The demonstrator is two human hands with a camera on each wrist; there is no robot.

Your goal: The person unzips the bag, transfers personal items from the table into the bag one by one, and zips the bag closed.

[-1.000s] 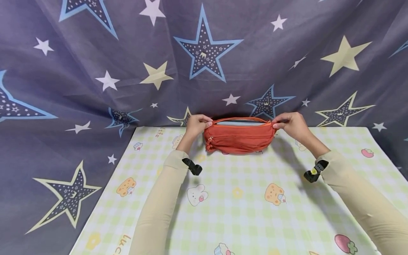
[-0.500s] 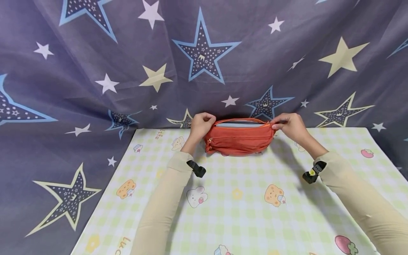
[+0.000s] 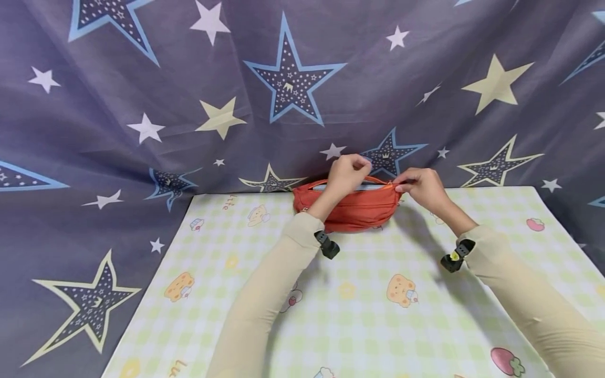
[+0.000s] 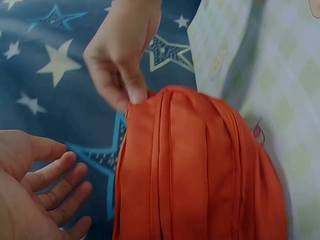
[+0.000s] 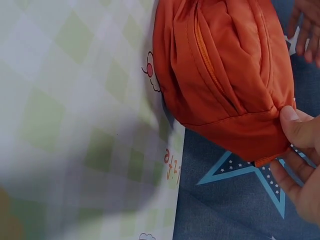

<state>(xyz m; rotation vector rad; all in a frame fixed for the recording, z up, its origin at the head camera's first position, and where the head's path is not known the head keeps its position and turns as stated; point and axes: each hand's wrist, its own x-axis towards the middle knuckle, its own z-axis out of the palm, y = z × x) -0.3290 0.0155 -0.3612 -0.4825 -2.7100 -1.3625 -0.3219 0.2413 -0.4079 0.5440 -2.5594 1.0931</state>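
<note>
An orange-red zip bag [image 3: 361, 210] sits at the far edge of the table, its top zip undone. Something light blue [image 3: 366, 187] shows in the opening. With thumb and fingers, my right hand [image 3: 423, 189] pinches the bag's top right corner; the right wrist view shows the thumb [image 5: 295, 122] on the fabric. My left hand [image 3: 347, 176] is raised over the opening, and its wrist covers part of the bag's left half. In the left wrist view the fingers [image 4: 60, 195] are loosely spread beside the bag, holding nothing.
A light green checked cloth [image 3: 359, 325] with cartoon prints covers the table. Directly behind the bag hangs a dark curtain [image 3: 189, 68] printed with stars. Each wrist carries a small black camera [image 3: 327, 245] on a strap.
My left hand has let go of the bag's top left corner and moved right, over the opening. My right hand keeps its pinch on the right corner. The view has shifted slightly.
</note>
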